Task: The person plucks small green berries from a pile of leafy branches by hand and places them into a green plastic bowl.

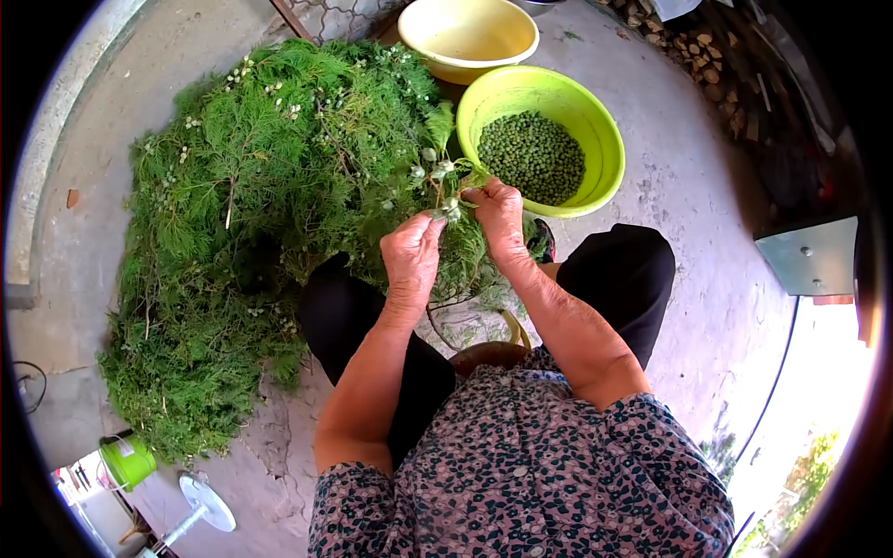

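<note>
Between my hands is an evergreen sprig bearing several pale green cones. My left hand pinches at a cone low on the sprig, thumb and fingertips together. Fingers bent, my right hand grips the sprig's leafy side, close to the near rim of a lime-green plastic basin. Many small round green cones cover the bottom of that basin. To the left and ahead, a large heap of cut evergreen branches spreads over the floor, with more pale cones among its foliage.
A cream plastic basin stands behind the lime-green one. Stacked firewood lies at the far right, with a grey metal box nearer. At lower left are a green bucket and a white round-based stand. The floor is concrete.
</note>
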Demonstrator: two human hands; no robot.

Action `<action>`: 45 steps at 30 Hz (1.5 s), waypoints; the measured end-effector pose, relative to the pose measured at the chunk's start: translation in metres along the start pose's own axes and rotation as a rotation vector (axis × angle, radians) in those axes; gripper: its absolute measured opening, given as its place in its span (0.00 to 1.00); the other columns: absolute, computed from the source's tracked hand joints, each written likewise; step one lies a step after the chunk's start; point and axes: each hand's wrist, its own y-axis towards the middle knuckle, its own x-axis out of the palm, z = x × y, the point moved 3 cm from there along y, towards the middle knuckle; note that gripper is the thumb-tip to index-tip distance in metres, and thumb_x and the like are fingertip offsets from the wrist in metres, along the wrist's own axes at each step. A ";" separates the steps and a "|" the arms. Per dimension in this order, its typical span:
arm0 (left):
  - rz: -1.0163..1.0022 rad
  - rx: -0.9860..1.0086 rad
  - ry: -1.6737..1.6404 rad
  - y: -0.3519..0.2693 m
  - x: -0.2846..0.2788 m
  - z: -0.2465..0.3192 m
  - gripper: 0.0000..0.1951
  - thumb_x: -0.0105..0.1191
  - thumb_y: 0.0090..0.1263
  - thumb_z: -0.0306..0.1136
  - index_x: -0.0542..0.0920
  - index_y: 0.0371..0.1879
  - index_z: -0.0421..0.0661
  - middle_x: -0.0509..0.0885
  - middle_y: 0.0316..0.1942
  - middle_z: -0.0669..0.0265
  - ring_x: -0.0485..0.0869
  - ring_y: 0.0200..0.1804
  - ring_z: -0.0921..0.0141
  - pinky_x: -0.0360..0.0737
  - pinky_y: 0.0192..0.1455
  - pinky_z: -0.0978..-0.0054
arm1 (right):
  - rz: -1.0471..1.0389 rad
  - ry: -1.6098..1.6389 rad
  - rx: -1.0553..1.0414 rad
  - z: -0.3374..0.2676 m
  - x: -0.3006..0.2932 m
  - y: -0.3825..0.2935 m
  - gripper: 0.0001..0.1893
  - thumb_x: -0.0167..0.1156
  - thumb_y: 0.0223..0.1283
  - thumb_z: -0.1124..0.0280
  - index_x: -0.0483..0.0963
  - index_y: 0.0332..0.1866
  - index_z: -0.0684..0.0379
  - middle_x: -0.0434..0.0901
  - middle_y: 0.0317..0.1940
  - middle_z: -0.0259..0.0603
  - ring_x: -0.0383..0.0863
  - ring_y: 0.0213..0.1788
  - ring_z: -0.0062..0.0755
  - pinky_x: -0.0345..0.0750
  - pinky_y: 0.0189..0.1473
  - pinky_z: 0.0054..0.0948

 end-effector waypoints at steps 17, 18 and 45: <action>0.024 0.332 0.725 -0.007 0.008 0.004 0.04 0.56 0.50 0.29 0.76 0.25 0.46 0.76 0.17 0.63 0.77 0.22 0.62 0.74 0.23 0.68 | -0.241 0.812 0.259 -0.011 -0.059 0.025 0.06 0.57 0.54 0.76 0.72 0.37 0.63 0.74 0.27 0.34 0.71 0.24 0.22 0.65 0.23 0.17; 0.018 0.329 0.730 -0.008 0.006 0.003 0.04 0.56 0.50 0.29 0.76 0.25 0.46 0.76 0.17 0.63 0.77 0.22 0.62 0.74 0.23 0.68 | -0.287 0.528 0.228 -0.023 -0.058 0.018 0.06 0.57 0.54 0.75 0.73 0.36 0.63 0.73 0.26 0.33 0.69 0.25 0.19 0.65 0.24 0.16; -0.122 0.732 0.667 0.070 0.039 0.039 0.06 0.55 0.47 0.22 0.77 0.25 0.41 0.76 0.17 0.64 0.76 0.20 0.66 0.74 0.22 0.73 | -0.144 -0.429 -0.559 -0.069 -0.058 0.072 0.09 0.62 0.42 0.77 0.75 0.33 0.62 0.75 0.27 0.46 0.76 0.32 0.43 0.73 0.35 0.32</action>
